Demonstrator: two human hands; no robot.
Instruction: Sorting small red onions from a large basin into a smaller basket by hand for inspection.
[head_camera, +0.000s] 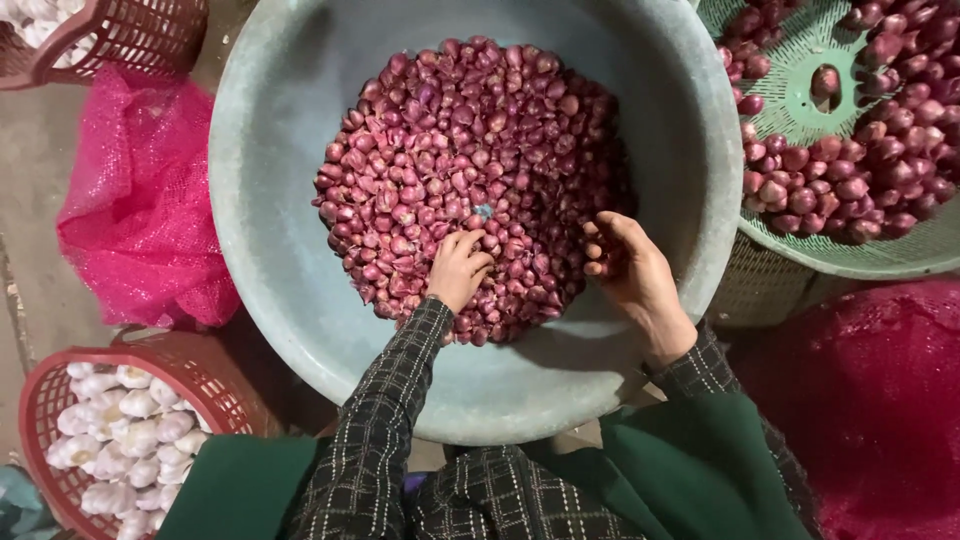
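Now, at frame centre, keep your left hand (458, 268) curled, fingers pinching shallots (470, 170); let your right hand (628, 272), fingers loosely bent together, rake gently inside the basin (280, 280).

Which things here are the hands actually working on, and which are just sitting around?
In use:
left hand
right hand
shallots
grey basin

Lying about:
green basket of shallots
red basket of garlic
pink mesh bag
second red basket

Bare grey concrete floor (30, 190) — dim, dusty, lit softly from above; crumpled pink mesh sack (140, 210) lying on it.
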